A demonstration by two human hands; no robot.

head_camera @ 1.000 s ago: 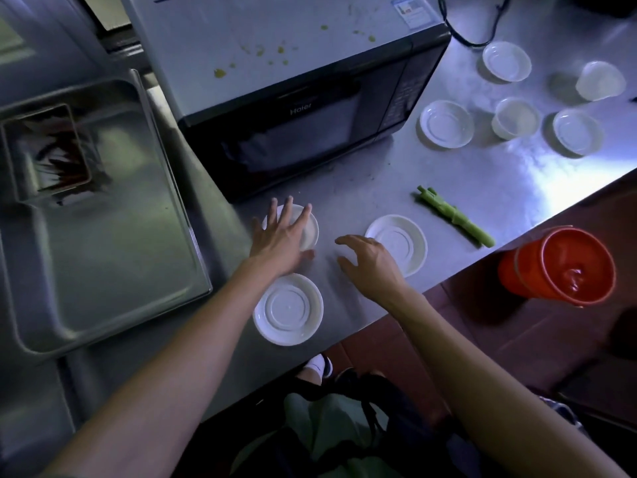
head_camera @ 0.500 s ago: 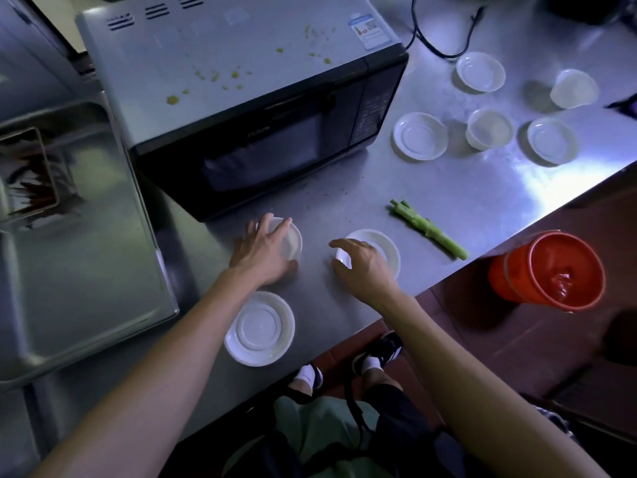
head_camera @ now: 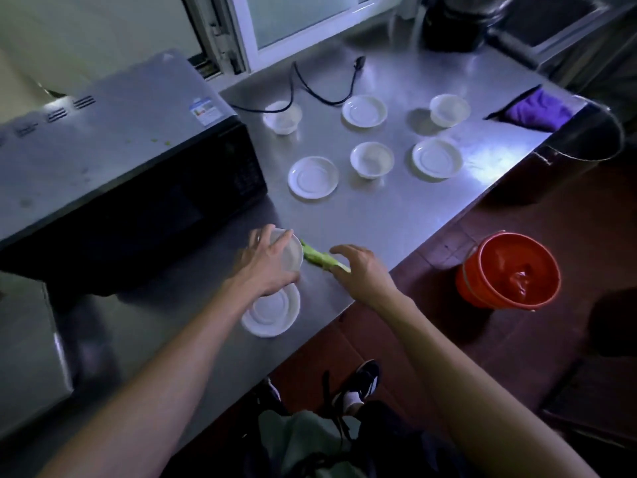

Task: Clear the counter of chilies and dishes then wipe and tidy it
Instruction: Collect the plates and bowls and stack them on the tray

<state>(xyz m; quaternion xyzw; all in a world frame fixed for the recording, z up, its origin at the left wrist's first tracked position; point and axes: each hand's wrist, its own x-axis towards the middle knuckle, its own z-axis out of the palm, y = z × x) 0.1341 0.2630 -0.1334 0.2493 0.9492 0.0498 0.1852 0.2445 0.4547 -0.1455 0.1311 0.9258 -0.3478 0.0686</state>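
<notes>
We find the left hand [head_camera: 267, 267] gripping a small white bowl [head_camera: 289, 251], fingers spread and curled over its rim, the bowl tilted and held above the steel counter [head_camera: 379, 215]. Directly at its six o'clock, partly under the wrist, a white saucer [head_camera: 272, 313] lies flat near the counter's front edge. The right hand [head_camera: 362, 270] hovers with fingers loosely curled over the near end of a green chili [head_camera: 320, 257]; we cannot tell whether it touches the chili, and it holds nothing that we can confirm. The chili lies on the counter between the two hands, its far end just beside the bowl.

At twelve to one o'clock from the hands, six more white dishes stand well apart from each other: a saucer [head_camera: 313, 177], a bowl [head_camera: 371, 159], a saucer [head_camera: 437, 158], a bowl [head_camera: 282, 117], a saucer [head_camera: 364, 111] and a bowl [head_camera: 449, 110]. Bare steel lies open between them and the hands. A microwave [head_camera: 113, 160] bounds the counter at ten o'clock, its black cord [head_camera: 310, 93] trailing past the back dishes. A purple cloth [head_camera: 534, 110] sits at the far right corner. The counter's front edge runs diagonally at three o'clock; beyond it, on the floor, stands an orange bucket [head_camera: 506, 270].
</notes>
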